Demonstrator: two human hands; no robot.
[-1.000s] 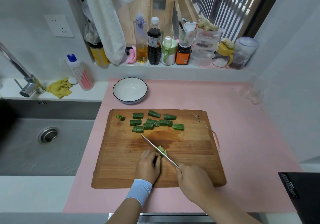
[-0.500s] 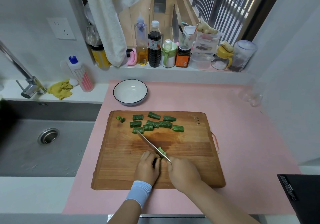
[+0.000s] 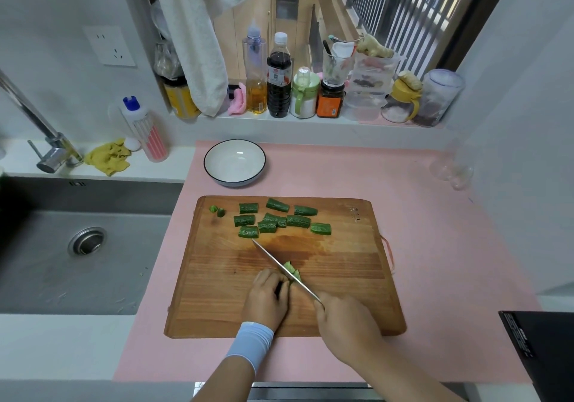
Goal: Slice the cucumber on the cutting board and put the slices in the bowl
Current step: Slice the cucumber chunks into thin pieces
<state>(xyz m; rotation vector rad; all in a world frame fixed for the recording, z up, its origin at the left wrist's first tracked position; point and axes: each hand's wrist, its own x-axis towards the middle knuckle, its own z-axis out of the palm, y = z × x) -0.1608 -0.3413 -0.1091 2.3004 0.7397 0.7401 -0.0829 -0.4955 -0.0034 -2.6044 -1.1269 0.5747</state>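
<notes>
A wooden cutting board [image 3: 341, 293] lies on the pink mat. Several green cucumber chunks [image 3: 281, 220] are spread along its far side, with two small end bits [image 3: 217, 211] at the far left corner. My left hand [image 3: 265, 299] holds down the remaining cucumber piece [image 3: 292, 269], mostly hidden under the fingers. My right hand [image 3: 344, 324] grips the handle of a knife [image 3: 281, 265]; its blade lies across that piece, tip pointing far-left near a chunk. An empty white bowl [image 3: 235, 162] with a dark rim stands beyond the board.
A steel sink [image 3: 80, 246] and tap [image 3: 46, 150] lie to the left. Bottles and jars [image 3: 310, 91] line the window ledge at the back. A glass [image 3: 453, 168] stands at far right; a black box [image 3: 543, 349] sits at the near right.
The knife blade slid forward toward the far-left with my right hand, then drew back a little. My left hand has stayed on the cucumber piece.
</notes>
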